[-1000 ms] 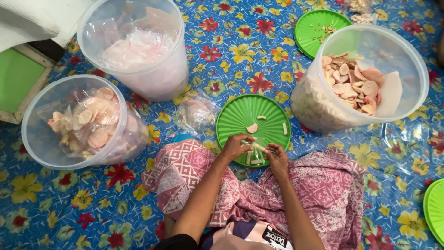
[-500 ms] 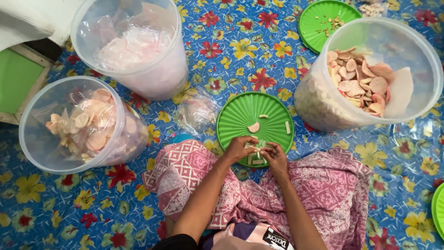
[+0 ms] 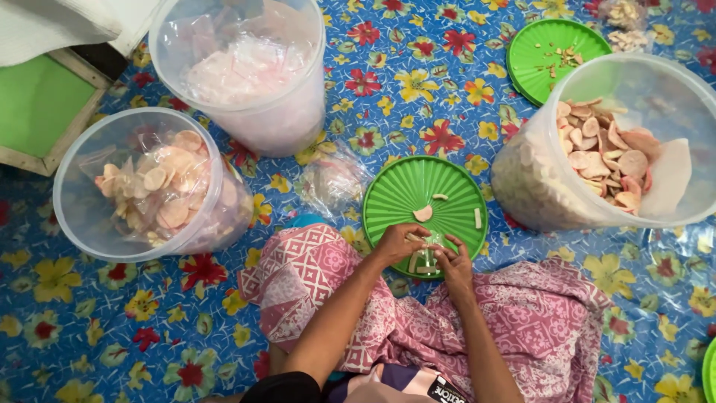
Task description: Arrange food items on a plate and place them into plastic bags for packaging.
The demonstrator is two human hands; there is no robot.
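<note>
Both hands meet over the near edge of the green lid (image 3: 418, 195): left hand (image 3: 397, 242) and right hand (image 3: 451, 261) pinch small pale cracker pieces (image 3: 419, 261) between closed fingertips. For good work, keep the pieces above the lid so crumbs fall there. 2 loose pieces lie further up, and 3 clear tubs stand around on the flowered mat (image 3: 388, 97).

three clear tubs (image 3: 246, 75), two full green lids (image 3: 425, 201)

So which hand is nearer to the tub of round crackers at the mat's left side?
Left. The left hand lies right of that tub; the right hand is farther right, over the green lid.
</note>
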